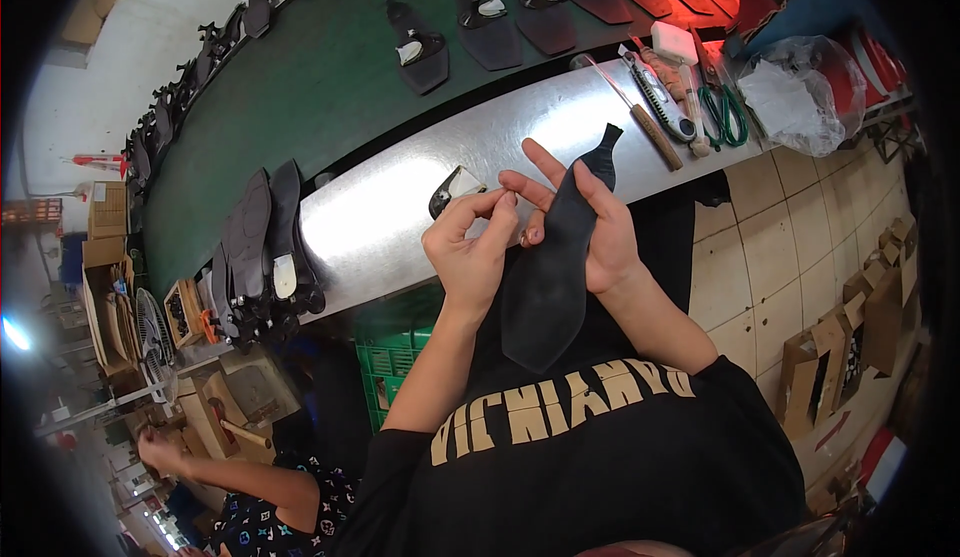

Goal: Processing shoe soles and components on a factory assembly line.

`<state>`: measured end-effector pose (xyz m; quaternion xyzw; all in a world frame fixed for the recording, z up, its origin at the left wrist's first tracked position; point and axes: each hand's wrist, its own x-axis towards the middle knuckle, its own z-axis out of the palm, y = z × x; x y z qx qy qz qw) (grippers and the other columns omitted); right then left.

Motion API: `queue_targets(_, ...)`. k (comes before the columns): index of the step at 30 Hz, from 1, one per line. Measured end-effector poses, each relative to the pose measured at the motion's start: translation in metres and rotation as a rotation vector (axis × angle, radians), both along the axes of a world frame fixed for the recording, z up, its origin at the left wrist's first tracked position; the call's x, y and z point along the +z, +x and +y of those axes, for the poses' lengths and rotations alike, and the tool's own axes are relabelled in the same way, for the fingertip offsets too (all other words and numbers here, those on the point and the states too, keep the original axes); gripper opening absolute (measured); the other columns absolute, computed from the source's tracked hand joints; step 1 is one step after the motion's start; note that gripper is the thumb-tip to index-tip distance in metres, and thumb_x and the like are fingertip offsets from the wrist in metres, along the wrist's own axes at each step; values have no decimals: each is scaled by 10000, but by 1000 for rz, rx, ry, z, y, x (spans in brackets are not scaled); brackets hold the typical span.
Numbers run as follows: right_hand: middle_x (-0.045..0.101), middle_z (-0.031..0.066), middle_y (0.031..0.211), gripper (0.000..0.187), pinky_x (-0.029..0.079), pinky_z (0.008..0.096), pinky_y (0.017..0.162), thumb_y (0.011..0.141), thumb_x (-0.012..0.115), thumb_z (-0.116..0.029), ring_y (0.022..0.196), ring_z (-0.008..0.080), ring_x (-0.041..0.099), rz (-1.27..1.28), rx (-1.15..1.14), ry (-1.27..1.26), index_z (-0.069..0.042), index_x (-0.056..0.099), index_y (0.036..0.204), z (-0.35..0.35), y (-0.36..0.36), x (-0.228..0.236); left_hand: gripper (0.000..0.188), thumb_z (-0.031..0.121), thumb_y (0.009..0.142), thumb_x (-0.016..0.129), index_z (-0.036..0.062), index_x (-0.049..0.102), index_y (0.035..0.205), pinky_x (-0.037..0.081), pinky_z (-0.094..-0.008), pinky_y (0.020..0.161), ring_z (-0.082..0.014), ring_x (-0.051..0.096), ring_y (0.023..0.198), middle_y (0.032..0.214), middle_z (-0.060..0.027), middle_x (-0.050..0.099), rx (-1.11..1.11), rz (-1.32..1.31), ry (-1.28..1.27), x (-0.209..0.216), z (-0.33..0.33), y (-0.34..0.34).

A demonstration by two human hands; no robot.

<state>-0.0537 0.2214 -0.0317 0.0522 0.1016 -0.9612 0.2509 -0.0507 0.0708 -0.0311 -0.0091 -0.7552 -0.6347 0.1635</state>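
Note:
My right hand [612, 242] holds a long black insole-shaped piece [545, 302], its narrow neck pointing up and away and its wide end hanging toward me. The thumb lies over the piece, while some fingers stretch out past its left side. Beside it, my left hand [468, 254] is closed in a pinch, thumb against index finger, close to the right fingertips. Whatever may be in that pinch is too small to make out. Just beyond the left hand, a small black-and-white moulded piece [457, 189] lies on the shiny metal worktop [375, 222].
A green conveyor belt [300, 107] beyond carries several black soles [488, 37]. Black pieces [245, 242] are stacked at left. At right lie a wooden-handled awl [655, 137], a utility knife [657, 95], green-handled scissors [735, 117] and a plastic bag [800, 97]. A co-worker's arm [235, 477] shows lower left.

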Motion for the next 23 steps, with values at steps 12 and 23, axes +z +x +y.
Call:
queue_targets(12, 399, 179, 1470, 607, 518, 330, 805, 1037, 338, -436, 773, 201, 650, 134, -39, 172, -111, 222, 1536, -9, 6, 10, 74, 15, 810, 654, -51, 684, 825, 483, -244, 676, -104, 610, 700, 745, -58, 683, 16, -69, 117, 1, 0, -12)
queue_targets(23, 346, 199, 1515, 639, 467, 386, 737, 1005, 399, -478, 682, 203, 551, -85, 210, -4, -102, 275, 1506, 29, -20, -23, 126, 79, 866, 575, -31, 629, 835, 451, -268, 746, -166, 591, 773, 803, -112, 638, -318, -35, -79, -8, -42, 10)
